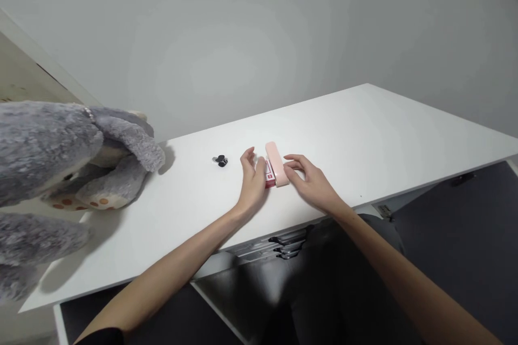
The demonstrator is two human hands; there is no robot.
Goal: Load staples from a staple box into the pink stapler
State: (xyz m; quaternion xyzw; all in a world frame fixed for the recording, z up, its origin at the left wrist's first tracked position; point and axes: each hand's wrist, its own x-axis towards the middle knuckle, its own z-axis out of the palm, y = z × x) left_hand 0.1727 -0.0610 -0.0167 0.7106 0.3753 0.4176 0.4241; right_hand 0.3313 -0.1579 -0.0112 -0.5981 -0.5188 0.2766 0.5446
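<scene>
A small red-and-white box (pixel 270 177) lies on the white tabletop, with the thumb of my left hand (pixel 253 180) on its top and my fingers curved round its far left side. Directly to the right of the box is a long, rounded pink object (pixel 275 164), stapler-like in shape, though its exact kind is unclear. My right hand (pixel 308 180) rests at that object's right edge, thumb and fingertips touching or nearly touching it, its fingers loosely bent and apart. Part of the box is hidden behind my left hand.
A small black-and-silver item (pixel 220 160), perhaps a clip, lies left of my hands. Large grey plush toys (pixel 117 172) crowd the table's left end. The white table (pixel 343 124) stands along a grey wall, with dark handles (pixel 288 245) below its front edge.
</scene>
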